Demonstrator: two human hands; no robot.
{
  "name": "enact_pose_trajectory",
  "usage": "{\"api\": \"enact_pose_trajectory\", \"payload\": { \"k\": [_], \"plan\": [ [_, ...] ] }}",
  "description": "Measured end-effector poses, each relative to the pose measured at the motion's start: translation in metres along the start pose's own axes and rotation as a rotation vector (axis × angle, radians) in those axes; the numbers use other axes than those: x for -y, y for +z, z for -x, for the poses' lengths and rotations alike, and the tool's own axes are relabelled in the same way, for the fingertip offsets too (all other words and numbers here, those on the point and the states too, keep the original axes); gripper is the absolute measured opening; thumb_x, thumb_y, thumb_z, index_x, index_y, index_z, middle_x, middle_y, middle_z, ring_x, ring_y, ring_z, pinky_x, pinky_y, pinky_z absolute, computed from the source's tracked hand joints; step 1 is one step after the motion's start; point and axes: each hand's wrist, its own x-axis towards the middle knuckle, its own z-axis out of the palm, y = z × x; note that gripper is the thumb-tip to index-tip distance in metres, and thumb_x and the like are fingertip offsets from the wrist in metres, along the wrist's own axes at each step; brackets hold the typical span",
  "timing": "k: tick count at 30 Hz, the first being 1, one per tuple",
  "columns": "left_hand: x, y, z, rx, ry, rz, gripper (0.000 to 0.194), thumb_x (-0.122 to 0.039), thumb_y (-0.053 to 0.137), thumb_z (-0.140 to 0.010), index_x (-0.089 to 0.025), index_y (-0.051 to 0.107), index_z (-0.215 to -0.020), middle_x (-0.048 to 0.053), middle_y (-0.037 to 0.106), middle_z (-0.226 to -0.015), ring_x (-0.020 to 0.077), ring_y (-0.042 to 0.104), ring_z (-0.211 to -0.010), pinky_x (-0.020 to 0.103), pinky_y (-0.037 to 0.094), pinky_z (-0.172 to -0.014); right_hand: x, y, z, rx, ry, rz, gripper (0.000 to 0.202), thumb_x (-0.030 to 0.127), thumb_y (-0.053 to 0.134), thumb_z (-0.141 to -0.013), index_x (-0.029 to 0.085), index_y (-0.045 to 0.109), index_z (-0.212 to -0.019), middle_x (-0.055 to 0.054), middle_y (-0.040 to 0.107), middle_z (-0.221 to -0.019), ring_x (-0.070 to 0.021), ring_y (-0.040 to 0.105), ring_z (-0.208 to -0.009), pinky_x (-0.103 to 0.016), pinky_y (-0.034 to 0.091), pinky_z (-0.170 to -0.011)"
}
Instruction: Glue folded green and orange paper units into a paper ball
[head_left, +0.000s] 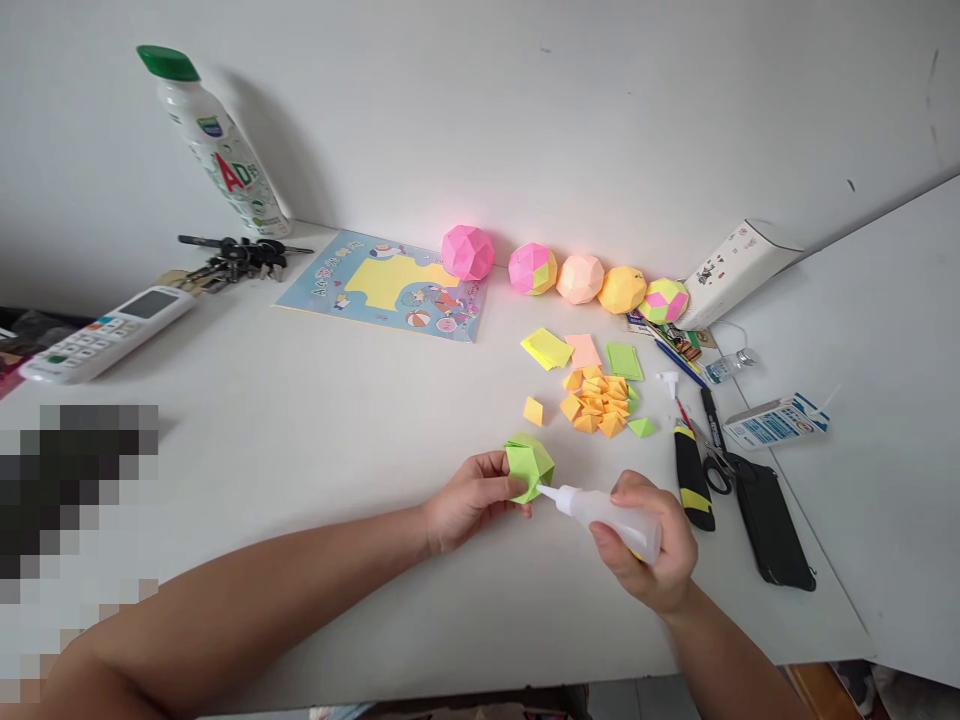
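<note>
A green folded-paper ball (pixel 531 462), part of it hidden by fingers, is pinched in my left hand (pixel 480 495). My right hand (pixel 654 545) is wrapped round a translucent white glue bottle (pixel 616 518), tilted so that its thin nozzle meets the lower right side of the paper ball. Just beyond my hands lies a heap of small orange folded-paper pieces (pixel 598 402), with one loose orange piece (pixel 533 410) to its left and a green piece (pixel 642 428) to its right. Behind the heap are yellow paper sheets (pixel 547 348), pink sheets (pixel 583 351) and green sheets (pixel 624 361).
Several finished paper balls (pixel 533 269) line the wall beside a white box (pixel 739 275). To the right lie a utility knife (pixel 694 480), scissors (pixel 718 472) and a black pouch (pixel 774 522). Leftward are a blue booklet (pixel 382 290), keys (pixel 236 262), a remote (pixel 109 333) and a white bottle (pixel 217 150).
</note>
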Motion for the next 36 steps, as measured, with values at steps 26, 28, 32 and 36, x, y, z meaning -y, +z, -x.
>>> {"api": "enact_pose_trajectory", "payload": {
  "k": [26,28,32,36],
  "plan": [
    [-0.0005,0.0021,0.0006,-0.013,-0.005,-0.022,0.008,-0.016,0.07,-0.065,-0.013,0.063,-0.069,0.002,0.062,-0.066,0.0135,0.056,-0.061,0.029,0.045,-0.067,-0.0019,0.0014,0.0032,-0.005,0.052,-0.046,0.027,0.007,0.06,-0.075,0.023,0.052,-0.095,0.002,0.043,-0.065,-0.0141,0.042,-0.055,-0.027,0.037,-0.047],
    [-0.0004,0.0017,0.0009,-0.014,-0.005,-0.022,0.008,-0.016,0.07,-0.065,-0.013,0.063,-0.068,0.002,0.062,-0.066,0.0135,0.056,-0.061,0.029,0.045,-0.067,-0.0016,0.0016,0.003,-0.006,0.052,-0.049,0.027,0.007,0.06,-0.075,0.024,0.052,-0.094,0.002,0.043,-0.065,-0.0142,0.043,-0.055,-0.027,0.037,-0.047],
    [-0.0019,0.0024,0.0014,-0.011,0.0,-0.02,0.008,-0.016,0.07,-0.065,-0.013,0.062,-0.065,0.002,0.062,-0.066,0.0135,0.056,-0.063,0.029,0.045,-0.067,-0.0011,0.0019,0.0031,0.013,0.053,-0.064,0.026,0.007,0.06,-0.075,0.024,0.052,-0.094,0.002,0.044,-0.065,-0.0141,0.042,-0.055,-0.027,0.037,-0.047],
    [-0.0035,0.0042,0.0016,-0.015,-0.008,-0.024,0.009,-0.016,0.07,-0.064,-0.013,0.061,-0.063,0.002,0.062,-0.066,0.0137,0.056,-0.063,0.029,0.045,-0.068,-0.0015,0.0018,0.0041,0.021,0.03,-0.065,0.024,0.009,0.06,-0.075,0.024,0.052,-0.092,0.001,0.049,-0.068,-0.0143,0.044,-0.056,-0.028,0.04,-0.049]
  ]
}}
